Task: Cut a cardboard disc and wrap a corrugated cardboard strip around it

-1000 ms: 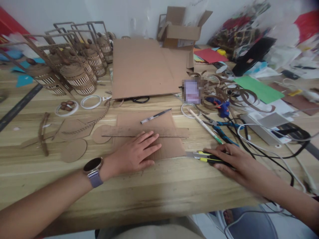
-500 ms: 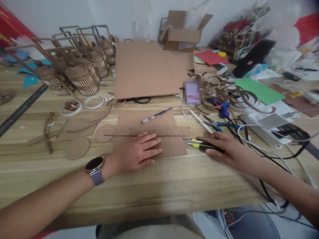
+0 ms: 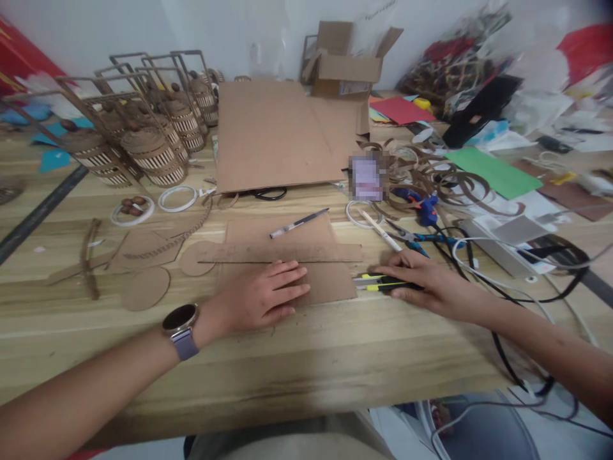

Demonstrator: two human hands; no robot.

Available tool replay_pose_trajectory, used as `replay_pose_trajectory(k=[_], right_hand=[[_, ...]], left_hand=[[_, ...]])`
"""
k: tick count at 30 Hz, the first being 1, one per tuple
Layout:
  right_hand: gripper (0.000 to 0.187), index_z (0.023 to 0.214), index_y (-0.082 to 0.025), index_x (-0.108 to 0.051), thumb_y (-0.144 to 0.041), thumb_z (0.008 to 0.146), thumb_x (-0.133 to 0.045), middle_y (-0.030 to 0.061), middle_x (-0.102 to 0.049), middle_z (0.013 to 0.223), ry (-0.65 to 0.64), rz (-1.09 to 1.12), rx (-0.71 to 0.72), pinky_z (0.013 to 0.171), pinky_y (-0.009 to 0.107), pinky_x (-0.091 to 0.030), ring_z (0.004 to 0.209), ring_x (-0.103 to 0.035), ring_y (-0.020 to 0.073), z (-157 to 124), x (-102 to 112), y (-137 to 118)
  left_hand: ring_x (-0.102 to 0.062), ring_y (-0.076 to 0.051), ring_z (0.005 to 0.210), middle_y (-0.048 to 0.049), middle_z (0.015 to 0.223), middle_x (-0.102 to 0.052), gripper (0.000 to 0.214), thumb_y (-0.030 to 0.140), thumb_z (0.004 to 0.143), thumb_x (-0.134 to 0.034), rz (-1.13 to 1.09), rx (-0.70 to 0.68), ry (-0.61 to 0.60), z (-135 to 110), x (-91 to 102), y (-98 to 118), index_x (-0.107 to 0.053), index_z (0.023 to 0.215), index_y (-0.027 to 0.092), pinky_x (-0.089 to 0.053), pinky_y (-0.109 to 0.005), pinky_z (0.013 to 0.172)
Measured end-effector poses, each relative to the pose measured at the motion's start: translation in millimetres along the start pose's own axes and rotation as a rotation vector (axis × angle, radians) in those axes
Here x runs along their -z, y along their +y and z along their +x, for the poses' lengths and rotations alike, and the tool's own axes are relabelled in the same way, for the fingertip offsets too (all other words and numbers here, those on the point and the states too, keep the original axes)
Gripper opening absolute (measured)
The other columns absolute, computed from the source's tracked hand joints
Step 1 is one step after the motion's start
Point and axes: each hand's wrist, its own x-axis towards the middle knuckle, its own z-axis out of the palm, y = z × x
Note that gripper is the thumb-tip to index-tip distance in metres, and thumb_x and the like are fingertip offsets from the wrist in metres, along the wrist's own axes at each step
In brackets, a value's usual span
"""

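Observation:
My left hand (image 3: 261, 297) lies flat with fingers stretched on a small brown cardboard piece (image 3: 292, 236) in front of me. A wooden ruler (image 3: 330, 253) lies across that piece just beyond my fingertips, and a pen (image 3: 297, 223) rests on its far edge. My right hand (image 3: 421, 281) is closed round a yellow and black utility knife (image 3: 376, 283), whose tip points at the cardboard's right edge. A watch sits on my left wrist.
A large cardboard sheet (image 3: 272, 134) and an open box (image 3: 347, 61) lie further back. Cardboard lanterns (image 3: 143, 144) stand at the back left, cut discs (image 3: 146, 287) to the left. Blue pliers (image 3: 421, 237), a glue gun, cardboard strips and cables (image 3: 507, 268) crowd the right.
My right hand has moved left and away with the knife, bringing it up to the cardboard's right edge. My left hand has stayed flat on the cardboard.

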Motion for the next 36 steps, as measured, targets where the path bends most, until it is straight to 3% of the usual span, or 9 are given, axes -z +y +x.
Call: replay_pose_trajectory(k=[6,12,17,21,26,31,36], right_hand=[[0.043,0.132,-0.022,-0.065,-0.042,0.096,-0.054,0.0133,-0.064,0.106,0.029,0.014,0.026,0.087,0.042,-0.054,0.100,-0.062,0.0271,-9,-6,-2],[0.043,0.132,-0.021,-0.066,-0.041,0.096,-0.053,0.0145,-0.065,0.110,0.026,0.011,-0.023,0.092,0.046,-0.053,0.105,-0.062,0.0292,-11,-9,-12],[0.042,0.133,-0.022,-0.065,-0.039,0.096,-0.052,0.0145,-0.066,0.114,0.015,-0.014,-0.008,0.096,0.046,-0.052,0.110,-0.062,0.0297,-10,-8,-16],[0.042,0.135,-0.022,-0.063,-0.037,0.098,-0.049,0.0136,-0.066,0.111,0.054,-0.054,0.009,0.094,0.043,-0.053,0.107,-0.063,0.0276,-14,-13,-17],[0.044,0.134,-0.021,-0.064,-0.040,0.099,-0.047,0.0140,-0.066,0.108,0.113,-0.057,-0.028,0.092,0.045,-0.053,0.103,-0.062,0.0276,-7,-17,-13],[0.043,0.133,-0.022,-0.064,-0.041,0.098,-0.049,0.0127,-0.065,0.107,0.129,-0.035,-0.029,0.090,0.046,-0.053,0.100,-0.061,0.0271,5,-15,-3],[0.045,0.133,-0.021,-0.065,-0.042,0.097,-0.049,0.0139,-0.065,0.106,0.123,-0.057,-0.047,0.086,0.044,-0.055,0.099,-0.063,0.0282,-5,-17,-4]], left_hand=[[-0.037,-0.030,0.146,-0.0158,0.150,-0.050,0.040,0.029,0.104,-0.046,0.017,0.024,-0.006,1,-2.2,0,-0.055,0.140,0.014,-0.038,-0.050,0.117],[-0.040,-0.030,0.143,-0.0168,0.151,-0.049,0.040,0.031,0.105,-0.043,0.041,0.039,-0.029,3,3.8,2,-0.057,0.139,0.015,-0.037,-0.049,0.116],[-0.057,-0.033,0.114,-0.0154,0.135,-0.060,0.046,0.052,0.098,-0.049,0.103,-0.039,-0.180,22,18.0,-7,-0.062,0.136,0.029,-0.050,-0.053,0.098],[-0.047,-0.037,0.129,-0.0131,0.146,-0.051,0.049,0.052,0.095,-0.054,0.089,-0.064,-0.180,34,12.5,-15,-0.055,0.142,0.036,-0.036,-0.058,0.111],[-0.025,-0.036,0.149,-0.0070,0.162,-0.033,0.053,0.051,0.099,-0.048,0.053,0.014,-0.195,34,1.2,-25,-0.045,0.149,0.035,-0.023,-0.057,0.119],[-0.021,-0.036,0.151,-0.0077,0.164,-0.029,0.054,0.051,0.099,-0.047,0.042,0.077,-0.216,35,1.5,-28,-0.043,0.150,0.034,-0.017,-0.058,0.120],[-0.021,-0.036,0.151,-0.0097,0.164,-0.029,0.052,0.051,0.100,-0.045,0.035,0.078,-0.210,35,2.2,-26,-0.045,0.149,0.033,-0.017,-0.057,0.120]])
